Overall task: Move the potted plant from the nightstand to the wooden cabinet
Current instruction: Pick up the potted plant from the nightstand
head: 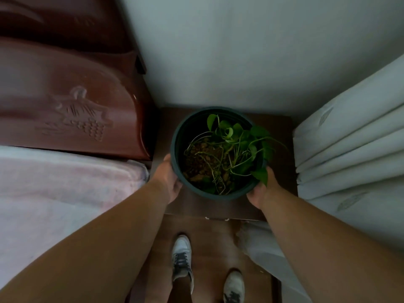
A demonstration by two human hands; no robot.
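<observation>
The left hand (168, 179) presses against the left wall of the potted plant (218, 154), palm to the pot, fingers wrapped down and under its side where they are hidden; only the thumb and the back of the hand show. The right hand (263, 189) does the same on the near-right side, thumb up by the rim, fingers curled out of sight beneath a drooping leaf. Both hands are clamped on the pot, 1 on each flank, roughly opposite each other.

The pot is round, dark green, and stands upright with its mouth facing the camera, so its axis runs vertically. Inside are brown soil and tangled pale stems; the green leaves lean toward the right and spill over the right rim. It is above the top of the dark wooden nightstand (277, 132), toward the back; whether its base rests on the top or is just off it cannot be told.

The nightstand sits against a pale wall (240, 51), between a carved reddish-brown headboard (76, 110) with a bed (54, 193) on the left and a pale curtain (354, 149) on the right. Below, 2 grey sneakers (181, 259) stand on a wooden floor (209, 237).
</observation>
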